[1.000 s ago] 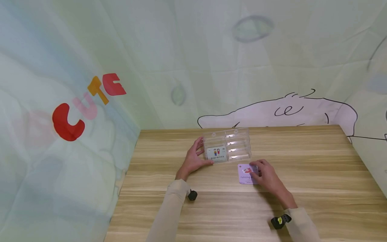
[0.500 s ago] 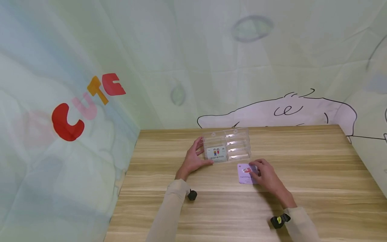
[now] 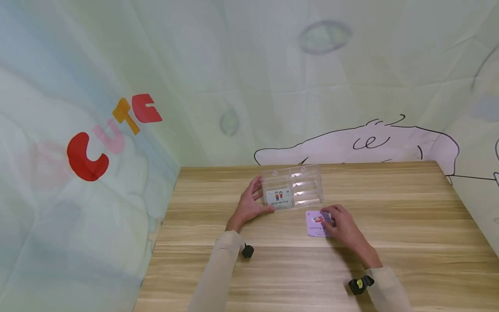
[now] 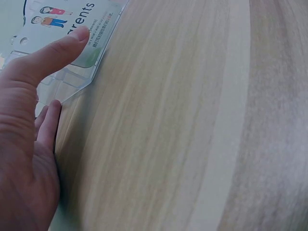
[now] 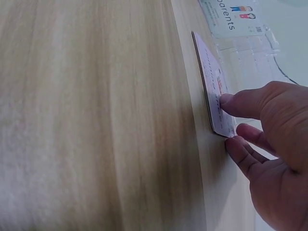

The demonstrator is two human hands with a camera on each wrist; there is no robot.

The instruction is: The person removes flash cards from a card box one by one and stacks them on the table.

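A clear plastic card rack (image 3: 308,190) with tiered slots in two columns stands towards the back of the table. One card marked "parents" (image 3: 278,198), with two small figures on it, sits in its lower left slot. My left hand (image 3: 248,208) grips the rack's left side; in the left wrist view the thumb (image 4: 62,50) lies across the front, over the card's lettering. Just in front of the rack, my right hand (image 3: 345,224) pinches the right edge of a purple card (image 3: 313,228) reading "running", the rest of its lettering hidden. Its thumb (image 5: 240,103) presses the printed face.
Beneath both hands is a wood-grain table (image 3: 288,277). A printed fabric backdrop (image 3: 218,65) rises behind the table and along its left side, with "CUTE" lettering on the left. Black devices are strapped on both wrists.
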